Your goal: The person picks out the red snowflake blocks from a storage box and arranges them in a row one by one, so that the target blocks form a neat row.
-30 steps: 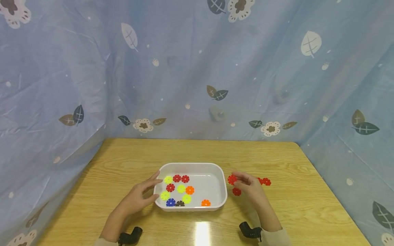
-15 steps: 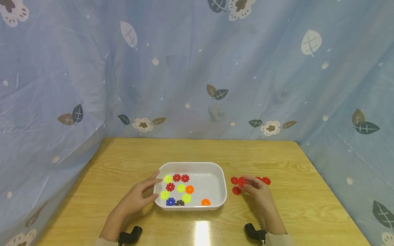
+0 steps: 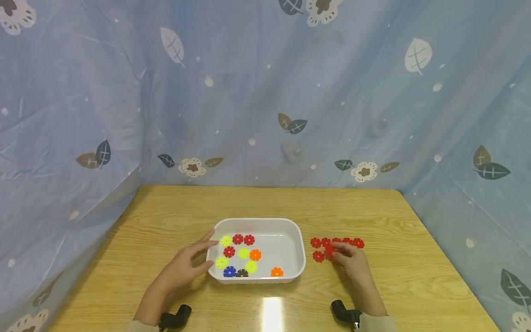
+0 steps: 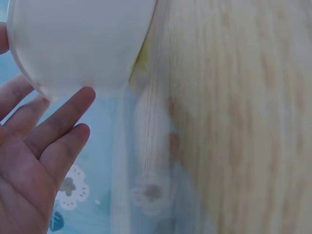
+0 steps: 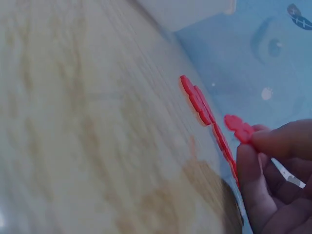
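Observation:
My right hand [image 3: 351, 263] pinches a red snowflake disc [image 3: 329, 251] between thumb and fingertips. In the right wrist view that disc [image 5: 239, 128] is held tilted, apart from the red discs [image 5: 197, 100] lying on the table. In the head view, several red discs [image 3: 315, 242] form a row, and one more red disc [image 3: 318, 256] lies in front of its left end. My left hand [image 3: 186, 264], fingers spread, touches the left side of a white tray [image 3: 301, 258]. The left wrist view shows extended fingers [image 4: 62, 121] against the tray's outer wall [image 4: 83, 48].
Inside the tray lie loose discs: several yellow ones [image 3: 244, 253], red ones [image 3: 229, 251], two orange [image 3: 255, 255], one blue [image 3: 229, 272] and one dark [image 3: 242, 273]. The wooden table [image 3: 265, 203] ends at a blue patterned curtain [image 3: 249, 92] behind and on both sides.
A red disc was set down in the row, its right end now continuous. My right hand has moved right and now holds a red disc nearer the front. The left hand stayed put.

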Demonstrator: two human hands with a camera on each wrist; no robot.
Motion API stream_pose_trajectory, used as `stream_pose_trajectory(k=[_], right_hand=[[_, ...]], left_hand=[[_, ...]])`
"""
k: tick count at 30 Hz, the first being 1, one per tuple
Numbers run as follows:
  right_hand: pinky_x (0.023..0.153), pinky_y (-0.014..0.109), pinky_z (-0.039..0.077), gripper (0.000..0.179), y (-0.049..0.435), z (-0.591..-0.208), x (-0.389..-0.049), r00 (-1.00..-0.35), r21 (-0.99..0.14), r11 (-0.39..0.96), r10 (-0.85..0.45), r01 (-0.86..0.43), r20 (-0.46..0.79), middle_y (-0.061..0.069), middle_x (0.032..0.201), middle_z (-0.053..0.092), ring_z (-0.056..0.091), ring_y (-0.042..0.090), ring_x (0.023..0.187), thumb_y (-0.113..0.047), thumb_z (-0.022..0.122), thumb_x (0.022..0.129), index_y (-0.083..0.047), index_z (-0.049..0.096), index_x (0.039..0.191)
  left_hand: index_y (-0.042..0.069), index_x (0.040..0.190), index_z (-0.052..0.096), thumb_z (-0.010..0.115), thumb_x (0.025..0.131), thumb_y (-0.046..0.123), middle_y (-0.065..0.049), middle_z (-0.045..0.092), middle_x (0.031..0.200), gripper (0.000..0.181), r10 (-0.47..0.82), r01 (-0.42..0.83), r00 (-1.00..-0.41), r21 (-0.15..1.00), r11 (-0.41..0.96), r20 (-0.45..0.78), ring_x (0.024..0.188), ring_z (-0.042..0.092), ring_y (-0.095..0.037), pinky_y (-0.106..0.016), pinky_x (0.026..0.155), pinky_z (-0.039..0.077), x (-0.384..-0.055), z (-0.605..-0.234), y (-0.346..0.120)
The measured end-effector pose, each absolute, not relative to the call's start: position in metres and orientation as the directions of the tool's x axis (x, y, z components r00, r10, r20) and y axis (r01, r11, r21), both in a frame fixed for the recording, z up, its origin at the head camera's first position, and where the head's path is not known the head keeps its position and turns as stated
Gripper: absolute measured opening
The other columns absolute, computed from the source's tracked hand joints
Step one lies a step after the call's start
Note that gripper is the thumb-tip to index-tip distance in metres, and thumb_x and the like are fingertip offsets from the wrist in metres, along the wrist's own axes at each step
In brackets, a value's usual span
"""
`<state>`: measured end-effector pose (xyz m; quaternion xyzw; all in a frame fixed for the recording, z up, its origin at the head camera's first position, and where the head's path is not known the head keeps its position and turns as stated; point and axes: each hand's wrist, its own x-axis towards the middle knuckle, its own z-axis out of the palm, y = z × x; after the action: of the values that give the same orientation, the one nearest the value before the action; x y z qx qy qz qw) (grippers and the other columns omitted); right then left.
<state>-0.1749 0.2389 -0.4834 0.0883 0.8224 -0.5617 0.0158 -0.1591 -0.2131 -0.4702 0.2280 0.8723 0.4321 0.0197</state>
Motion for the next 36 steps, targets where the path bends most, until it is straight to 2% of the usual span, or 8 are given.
stream_pose_trajectory(k=[5,13,18,22,26,33,36], right_hand=[[0.075,0.013,0.050,0.029,0.240,-0.489,-0.176,-0.983,-0.879,0.448,0.147,0.163,-0.107,0.017,0.117,0.065,0.058,0.001,0.093,-0.003,0.062,0.089,-0.001,0.065,0.118],[0.075,0.023,0.050,0.026,0.237,-0.487,-0.173,-0.988,-0.787,0.604,0.148,0.127,-0.046,0.015,0.107,0.068,0.062,0.023,0.098,-0.004,0.062,0.087,-0.004,0.068,0.113],[0.074,0.027,0.050,0.027,0.237,-0.486,-0.172,-0.990,-0.756,0.644,0.139,0.113,-0.029,0.014,0.104,0.069,0.062,0.022,0.093,-0.003,0.063,0.086,-0.003,0.068,0.112],[0.071,0.025,0.049,0.027,0.236,-0.487,-0.172,-0.991,-0.747,0.657,0.131,0.105,-0.024,0.013,0.102,0.068,0.061,0.020,0.090,-0.004,0.063,0.086,-0.002,0.068,0.112],[0.071,0.024,0.050,0.028,0.236,-0.487,-0.173,-0.991,-0.741,0.664,0.129,0.100,-0.018,0.013,0.105,0.068,0.061,0.022,0.093,-0.004,0.062,0.086,-0.002,0.067,0.113],[0.070,0.021,0.050,0.026,0.236,-0.483,-0.172,-0.991,-0.748,0.656,0.130,0.098,-0.016,0.013,0.104,0.068,0.061,0.023,0.094,-0.004,0.062,0.087,0.000,0.066,0.112],[0.074,0.023,0.054,0.027,0.234,-0.477,-0.170,-0.992,-0.769,0.633,0.124,0.091,-0.015,0.014,0.107,0.067,0.061,0.025,0.099,-0.007,0.060,0.090,0.001,0.064,0.115]], left_hand=[[0.009,0.134,0.053,0.064,0.091,0.025,-0.006,0.026,0.156,0.048,0.411,0.380,-0.897,0.762,0.524,0.164,0.129,0.048,-0.028,-0.043,0.106,0.042,-0.158,-0.470,-0.213],[0.008,0.134,0.053,0.065,0.091,0.022,-0.007,0.026,0.156,0.047,0.412,0.382,-0.895,0.768,0.514,0.169,0.128,0.049,-0.029,-0.040,0.105,0.044,-0.158,-0.468,-0.212],[0.007,0.134,0.053,0.065,0.090,0.021,-0.008,0.026,0.156,0.047,0.413,0.379,-0.895,0.777,0.503,0.170,0.128,0.049,-0.029,-0.035,0.104,0.045,-0.158,-0.468,-0.212],[0.007,0.134,0.053,0.065,0.090,0.022,-0.008,0.027,0.156,0.047,0.415,0.382,-0.894,0.773,0.506,0.171,0.130,0.047,-0.029,-0.036,0.104,0.045,-0.158,-0.468,-0.212],[0.007,0.134,0.053,0.065,0.091,0.024,-0.008,0.027,0.156,0.047,0.417,0.388,-0.892,0.768,0.510,0.174,0.130,0.046,-0.030,-0.041,0.104,0.044,-0.158,-0.469,-0.212],[0.007,0.134,0.053,0.065,0.091,0.022,-0.007,0.026,0.156,0.048,0.415,0.384,-0.894,0.769,0.511,0.171,0.130,0.047,-0.029,-0.042,0.104,0.044,-0.158,-0.469,-0.212],[0.008,0.134,0.052,0.064,0.091,0.022,-0.007,0.026,0.156,0.048,0.416,0.384,-0.893,0.768,0.513,0.169,0.130,0.047,-0.029,-0.042,0.104,0.044,-0.158,-0.468,-0.212]])
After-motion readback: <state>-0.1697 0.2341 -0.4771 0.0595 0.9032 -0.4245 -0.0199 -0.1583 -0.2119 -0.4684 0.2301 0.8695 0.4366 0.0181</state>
